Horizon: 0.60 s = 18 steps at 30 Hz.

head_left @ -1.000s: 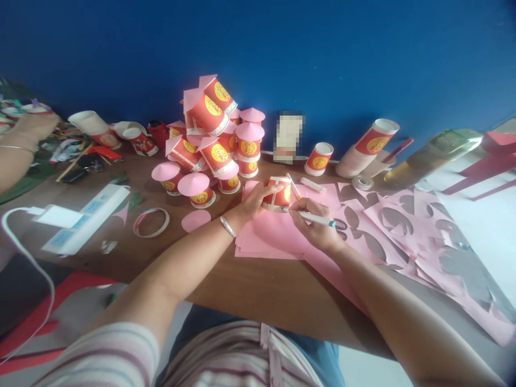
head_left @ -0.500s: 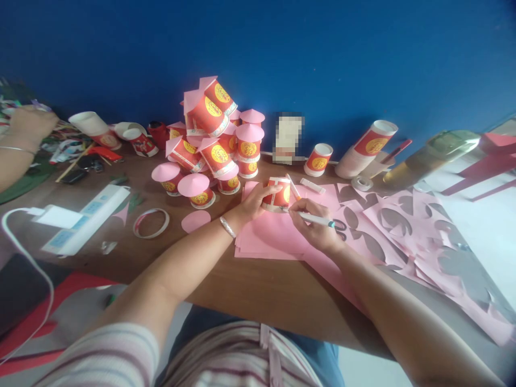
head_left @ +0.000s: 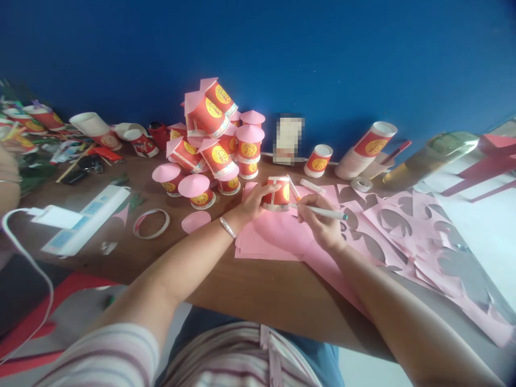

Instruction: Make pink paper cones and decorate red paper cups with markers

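My left hand (head_left: 257,200) is closed around the side of a red paper cup (head_left: 276,196) with a yellow emblem, held over a stack of pink paper sheets (head_left: 270,242). In my right hand (head_left: 320,219) is a white marker pen (head_left: 328,213) with a green end; its tip points left toward the lower edge of the cup. Beyond the right fingers, a slim white-and-orange pen (head_left: 293,187) lies aslant, and a white strip-like object (head_left: 313,186) rests on the paper. Scissor handles show only partly behind my right hand.
Many red cups with pink paper cone tops (head_left: 213,150) are piled at the back left. Cut pink scraps (head_left: 403,231) spread over the right side. A tape roll (head_left: 151,223), a power strip (head_left: 86,220), a stacked cup column (head_left: 366,150) and a bottle (head_left: 431,156) stand or lie around.
My right hand has moved slightly right, drawing the marker away from the cup. My left hand keeps the cup in place. Another person's hand at far left has moved left and down.
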Each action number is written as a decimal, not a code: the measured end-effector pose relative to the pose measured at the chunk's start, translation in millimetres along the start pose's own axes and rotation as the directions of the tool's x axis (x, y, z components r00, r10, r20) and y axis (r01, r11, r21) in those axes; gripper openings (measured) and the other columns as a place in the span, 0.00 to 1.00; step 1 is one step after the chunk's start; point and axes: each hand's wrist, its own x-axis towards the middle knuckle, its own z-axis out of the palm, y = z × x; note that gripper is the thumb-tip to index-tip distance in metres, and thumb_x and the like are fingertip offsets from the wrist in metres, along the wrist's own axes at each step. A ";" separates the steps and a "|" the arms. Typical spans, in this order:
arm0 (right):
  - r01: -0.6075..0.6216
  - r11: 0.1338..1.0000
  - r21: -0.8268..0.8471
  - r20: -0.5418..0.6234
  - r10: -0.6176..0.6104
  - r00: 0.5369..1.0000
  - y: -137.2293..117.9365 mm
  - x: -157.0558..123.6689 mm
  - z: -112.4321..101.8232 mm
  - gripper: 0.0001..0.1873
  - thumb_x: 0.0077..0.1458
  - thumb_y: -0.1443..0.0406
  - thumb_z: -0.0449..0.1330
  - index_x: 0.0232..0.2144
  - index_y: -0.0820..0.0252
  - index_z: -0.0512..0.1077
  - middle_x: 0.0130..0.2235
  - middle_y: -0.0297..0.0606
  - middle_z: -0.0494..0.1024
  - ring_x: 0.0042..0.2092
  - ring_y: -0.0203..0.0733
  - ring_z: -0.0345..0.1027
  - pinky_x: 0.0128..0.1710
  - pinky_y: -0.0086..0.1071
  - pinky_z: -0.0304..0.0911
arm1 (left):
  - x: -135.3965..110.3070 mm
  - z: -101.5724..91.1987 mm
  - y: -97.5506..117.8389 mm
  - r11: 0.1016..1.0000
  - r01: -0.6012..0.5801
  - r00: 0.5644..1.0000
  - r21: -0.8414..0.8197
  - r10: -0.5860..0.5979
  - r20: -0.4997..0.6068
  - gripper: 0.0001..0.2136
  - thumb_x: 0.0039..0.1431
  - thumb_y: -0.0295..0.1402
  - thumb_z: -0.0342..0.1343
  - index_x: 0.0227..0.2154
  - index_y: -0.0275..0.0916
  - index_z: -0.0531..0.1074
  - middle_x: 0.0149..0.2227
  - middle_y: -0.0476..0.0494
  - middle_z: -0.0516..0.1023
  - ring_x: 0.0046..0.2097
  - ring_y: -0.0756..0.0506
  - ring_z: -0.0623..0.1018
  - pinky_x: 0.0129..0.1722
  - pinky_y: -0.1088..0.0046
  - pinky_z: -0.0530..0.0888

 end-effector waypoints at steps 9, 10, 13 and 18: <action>-0.050 0.990 0.133 0.015 0.048 0.999 7.9 0.7 1.0 0.12 0.62 0.55 0.64 0.33 0.56 0.72 0.25 0.30 0.73 0.26 0.36 0.68 0.30 0.35 0.71 | 3.3 1.2 0.8 0.998 -0.053 0.996 0.015 0.052 0.069 0.20 0.58 0.41 0.65 0.51 0.38 0.77 0.45 0.40 0.82 0.46 0.40 0.82 0.45 0.61 0.81; -0.056 0.991 0.125 0.016 0.054 0.998 8.0 0.7 0.8 0.13 0.62 0.54 0.64 0.34 0.56 0.72 0.25 0.29 0.73 0.25 0.36 0.68 0.32 0.37 0.72 | 5.4 -1.1 -1.4 0.997 -0.072 0.995 0.020 0.071 0.065 0.20 0.59 0.41 0.64 0.51 0.38 0.77 0.46 0.39 0.82 0.47 0.40 0.82 0.46 0.61 0.80; -0.066 0.992 0.106 0.031 0.063 0.998 6.7 0.6 0.7 0.14 0.61 0.53 0.64 0.33 0.56 0.72 0.23 0.29 0.73 0.25 0.37 0.68 0.38 0.42 0.75 | 9.7 -12.7 -9.3 0.980 -0.162 0.987 0.113 0.161 0.017 0.16 0.60 0.43 0.62 0.46 0.38 0.79 0.46 0.39 0.82 0.50 0.39 0.81 0.49 0.61 0.78; -0.025 0.996 0.080 0.066 0.019 0.998 1.0 -0.5 2.7 0.11 0.62 0.56 0.63 0.34 0.56 0.73 0.23 0.28 0.74 0.26 0.36 0.69 0.53 0.50 0.73 | 8.3 -25.9 -14.9 0.902 -0.258 0.959 0.347 0.284 -0.025 0.15 0.45 0.36 0.73 0.37 0.42 0.81 0.41 0.43 0.82 0.51 0.40 0.77 0.55 0.63 0.73</action>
